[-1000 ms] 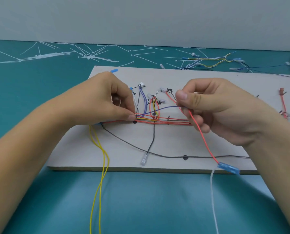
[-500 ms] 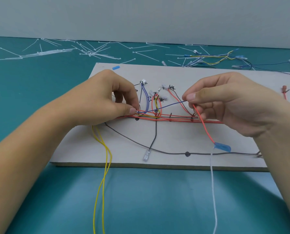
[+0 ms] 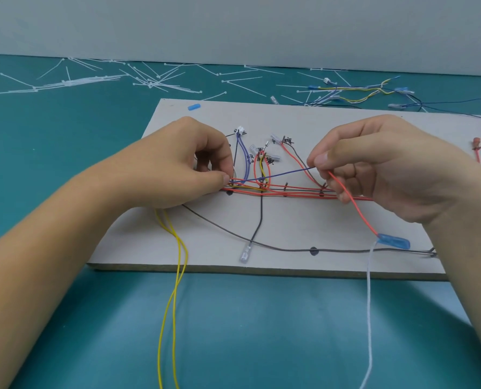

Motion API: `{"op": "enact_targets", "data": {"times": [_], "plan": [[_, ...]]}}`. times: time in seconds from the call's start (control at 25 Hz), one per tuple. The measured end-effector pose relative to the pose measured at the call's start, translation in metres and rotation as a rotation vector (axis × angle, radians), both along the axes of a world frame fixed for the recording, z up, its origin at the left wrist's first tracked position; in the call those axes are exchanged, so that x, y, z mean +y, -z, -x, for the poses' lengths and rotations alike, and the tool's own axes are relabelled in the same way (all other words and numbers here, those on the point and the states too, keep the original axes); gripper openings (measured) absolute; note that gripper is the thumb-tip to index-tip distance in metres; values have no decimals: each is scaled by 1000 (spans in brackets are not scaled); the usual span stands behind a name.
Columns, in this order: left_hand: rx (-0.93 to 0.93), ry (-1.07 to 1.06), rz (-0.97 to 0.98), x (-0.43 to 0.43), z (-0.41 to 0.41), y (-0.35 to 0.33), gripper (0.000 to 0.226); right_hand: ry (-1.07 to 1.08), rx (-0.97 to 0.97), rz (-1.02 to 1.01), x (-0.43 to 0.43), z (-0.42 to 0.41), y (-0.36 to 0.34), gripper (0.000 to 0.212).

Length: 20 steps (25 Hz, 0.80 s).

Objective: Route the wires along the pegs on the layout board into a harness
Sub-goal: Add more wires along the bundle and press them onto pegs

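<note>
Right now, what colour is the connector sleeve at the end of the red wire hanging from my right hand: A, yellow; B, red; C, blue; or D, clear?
C: the red wire held in the right hand runs down to a blue sleeve lying on the board.

White zip ties (image 3: 149,84) strewn along the far edge of the teal table (image 3: 37,136), thickest toward the far-left corner; loose wire tangle (image 3: 346,89) near the far-right corner; grey wall (image 3: 233,23) behind.
</note>
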<state>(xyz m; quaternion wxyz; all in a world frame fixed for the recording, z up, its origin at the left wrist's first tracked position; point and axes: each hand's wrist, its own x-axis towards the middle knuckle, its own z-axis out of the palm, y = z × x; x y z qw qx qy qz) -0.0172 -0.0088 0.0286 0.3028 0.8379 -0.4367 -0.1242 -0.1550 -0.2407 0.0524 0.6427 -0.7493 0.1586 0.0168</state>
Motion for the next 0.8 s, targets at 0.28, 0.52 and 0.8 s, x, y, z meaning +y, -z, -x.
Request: {"op": "enact_targets", "data": {"times": [0.28,0.52,0.8], "plan": [[-5,9,-5,0,0,1,15,-29,3,36,0,0,0,17],[-24,6,-8,4,-3,-1,13,-154,-8,57,0,0,3,16],[2,1,-45,11,-9,-2,9,-286,10,72,0,2,5,9]]}}
